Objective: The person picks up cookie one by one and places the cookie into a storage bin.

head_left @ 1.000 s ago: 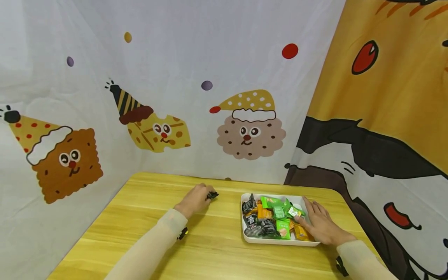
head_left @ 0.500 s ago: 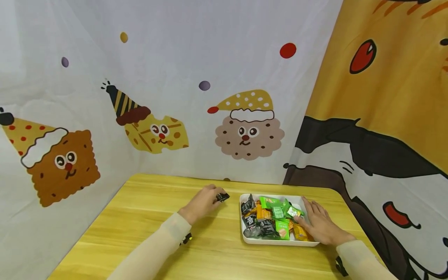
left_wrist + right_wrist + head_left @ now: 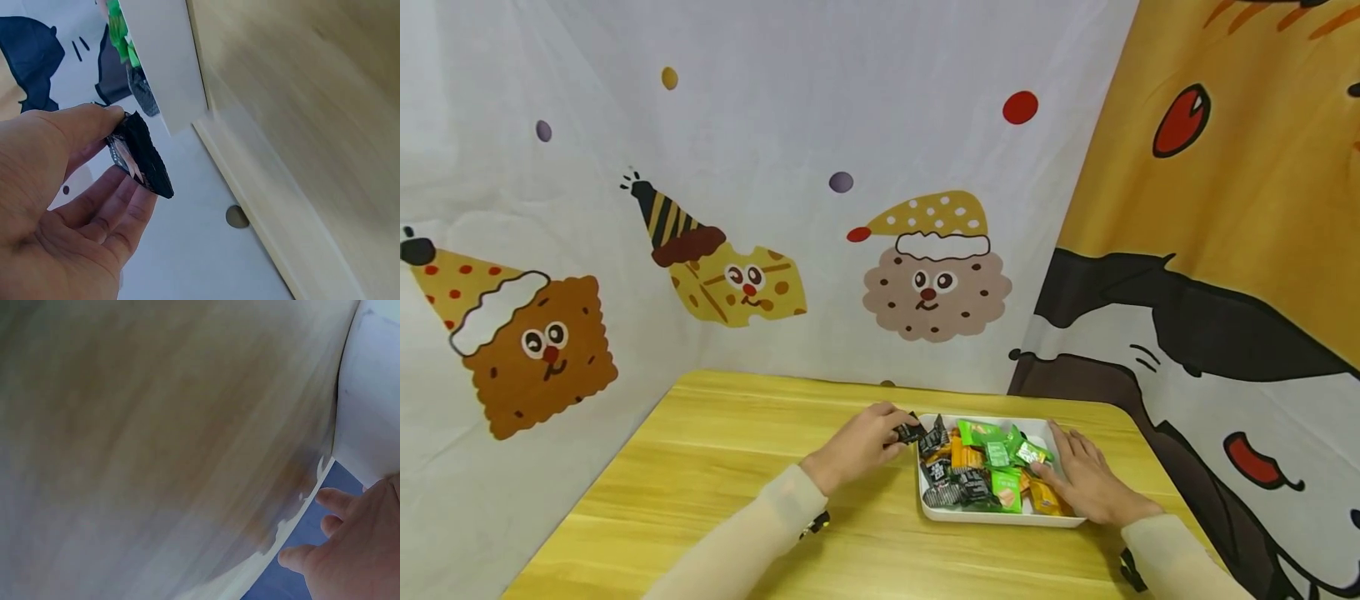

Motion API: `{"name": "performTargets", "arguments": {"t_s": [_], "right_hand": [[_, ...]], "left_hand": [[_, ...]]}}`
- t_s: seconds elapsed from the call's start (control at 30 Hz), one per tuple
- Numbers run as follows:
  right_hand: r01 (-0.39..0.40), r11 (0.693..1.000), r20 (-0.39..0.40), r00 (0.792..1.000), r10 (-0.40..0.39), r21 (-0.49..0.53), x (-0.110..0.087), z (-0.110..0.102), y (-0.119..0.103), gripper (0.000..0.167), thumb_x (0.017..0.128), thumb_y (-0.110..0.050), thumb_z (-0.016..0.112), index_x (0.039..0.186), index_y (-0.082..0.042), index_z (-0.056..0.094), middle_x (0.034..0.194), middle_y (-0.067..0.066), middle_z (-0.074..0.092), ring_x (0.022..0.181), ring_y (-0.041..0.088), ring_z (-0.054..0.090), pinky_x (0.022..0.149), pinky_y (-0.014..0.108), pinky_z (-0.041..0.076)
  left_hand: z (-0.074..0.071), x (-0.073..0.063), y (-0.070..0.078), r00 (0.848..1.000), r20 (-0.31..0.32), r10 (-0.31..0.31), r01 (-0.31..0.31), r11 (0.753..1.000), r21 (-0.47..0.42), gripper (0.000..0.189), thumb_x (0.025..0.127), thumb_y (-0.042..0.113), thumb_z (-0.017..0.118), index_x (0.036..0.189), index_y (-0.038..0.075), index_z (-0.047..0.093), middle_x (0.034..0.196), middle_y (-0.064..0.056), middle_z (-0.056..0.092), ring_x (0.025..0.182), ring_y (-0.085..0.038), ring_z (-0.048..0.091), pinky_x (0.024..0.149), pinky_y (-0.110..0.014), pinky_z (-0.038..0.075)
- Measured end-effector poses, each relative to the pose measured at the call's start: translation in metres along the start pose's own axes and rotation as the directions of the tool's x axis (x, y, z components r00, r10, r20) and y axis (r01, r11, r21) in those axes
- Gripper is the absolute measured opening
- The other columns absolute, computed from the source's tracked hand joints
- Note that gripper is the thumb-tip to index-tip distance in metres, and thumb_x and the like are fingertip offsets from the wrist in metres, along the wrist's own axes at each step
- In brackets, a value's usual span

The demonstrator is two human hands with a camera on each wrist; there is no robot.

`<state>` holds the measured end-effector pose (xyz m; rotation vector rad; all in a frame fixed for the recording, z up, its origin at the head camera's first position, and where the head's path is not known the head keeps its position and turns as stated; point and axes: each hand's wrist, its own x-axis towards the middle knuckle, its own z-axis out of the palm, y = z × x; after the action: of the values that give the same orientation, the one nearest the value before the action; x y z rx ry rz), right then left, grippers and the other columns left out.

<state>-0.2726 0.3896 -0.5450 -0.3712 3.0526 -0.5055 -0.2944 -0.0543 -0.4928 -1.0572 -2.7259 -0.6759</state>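
Observation:
My left hand (image 3: 859,443) pinches a small black snack packet (image 3: 911,431) between thumb and fingers, just at the left rim of a white tray (image 3: 1000,518). The left wrist view shows the packet (image 3: 142,156) close up, with the thumb (image 3: 94,125) on one side and fingertips on the other. Several black, orange and green packets lie heaped in the tray, such as a green packet (image 3: 1006,490). My right hand (image 3: 1090,482) rests along the tray's right side, fingers extended, its thumb reaching over the rim toward the packets.
The wooden table (image 3: 737,467) carries the tray on its right half. Behind and to the sides hangs a white cloth (image 3: 760,125) printed with cartoon biscuits. In the right wrist view the tray wall (image 3: 369,394) rises beside the fingers.
My left hand has carried the black packet rightward over the table, from well left of the tray to its left rim. The right hand and tray have stayed put.

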Motion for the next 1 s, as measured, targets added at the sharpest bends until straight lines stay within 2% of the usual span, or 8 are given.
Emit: {"name": "performTargets", "arguments": {"t_s": [0.2,0.4,0.53,0.6,0.77,1.0], "right_hand": [[0.002,1.000,0.007,1.000,-0.002,0.017,0.001,0.000,0.001,0.099,0.121,-0.060,0.052,0.185,0.002,0.009,0.181,0.050,0.025,0.166,0.077,0.020,0.128,0.096,0.017],[-0.001,1.000,0.001,1.000,0.001,0.003,0.003,0.000,0.001,0.100,0.121,-0.061,0.052,0.185,0.002,0.009,0.180,0.051,0.026,0.165,0.077,0.022,0.127,0.096,0.019],[0.004,1.000,0.002,1.000,-0.004,0.000,0.003,0.001,0.002,0.100,0.121,-0.060,0.053,0.185,0.002,0.008,0.179,0.051,0.026,0.164,0.077,0.023,0.126,0.097,0.020],[0.005,1.000,0.004,1.000,-0.005,0.010,0.002,0.001,0.001,0.100,0.121,-0.060,0.053,0.185,0.002,0.009,0.180,0.051,0.026,0.164,0.077,0.022,0.126,0.097,0.019],[0.005,1.000,0.004,1.000,-0.005,0.008,0.002,0.001,0.001,0.100,0.121,-0.060,0.053,0.185,0.002,0.009,0.179,0.051,0.026,0.164,0.078,0.022,0.126,0.096,0.020],[0.001,1.000,0.004,1.000,-0.001,-0.011,0.001,0.000,0.000,0.101,0.121,-0.063,0.052,0.185,0.003,0.010,0.179,0.051,0.028,0.164,0.077,0.024,0.127,0.096,0.021]], "left_hand": [[0.006,0.002,0.012,0.999,0.012,0.042,-0.042,0.999,-0.020,0.050,0.107,0.013,0.086,0.155,0.015,0.073,0.148,-0.012,0.074,0.113,-0.016,0.083,0.098,-0.017,0.066],[0.015,0.002,0.026,0.995,0.028,0.100,-0.100,0.995,0.018,0.048,0.106,0.015,0.087,0.153,0.016,0.075,0.152,-0.014,0.074,0.106,-0.008,0.079,0.093,-0.009,0.062],[0.022,0.001,0.035,0.991,0.066,0.119,-0.122,0.992,0.039,0.047,0.107,0.016,0.087,0.153,0.020,0.076,0.151,-0.009,0.075,0.105,-0.003,0.077,0.092,-0.007,0.061],[0.025,0.000,0.038,0.988,0.078,0.130,-0.134,0.989,0.056,0.047,0.107,0.017,0.087,0.153,0.022,0.075,0.147,-0.005,0.076,0.109,-0.003,0.076,0.096,-0.008,0.061],[0.028,0.001,0.047,0.982,0.069,0.177,-0.185,0.976,0.118,0.046,0.106,0.020,0.088,0.151,0.022,0.076,0.145,-0.001,0.077,0.124,-0.008,0.075,0.107,-0.013,0.061],[0.035,0.004,0.054,0.965,0.069,0.251,-0.260,0.951,0.169,0.047,0.107,0.021,0.089,0.152,0.025,0.077,0.138,0.002,0.077,0.116,-0.004,0.072,0.099,-0.007,0.059]]}}
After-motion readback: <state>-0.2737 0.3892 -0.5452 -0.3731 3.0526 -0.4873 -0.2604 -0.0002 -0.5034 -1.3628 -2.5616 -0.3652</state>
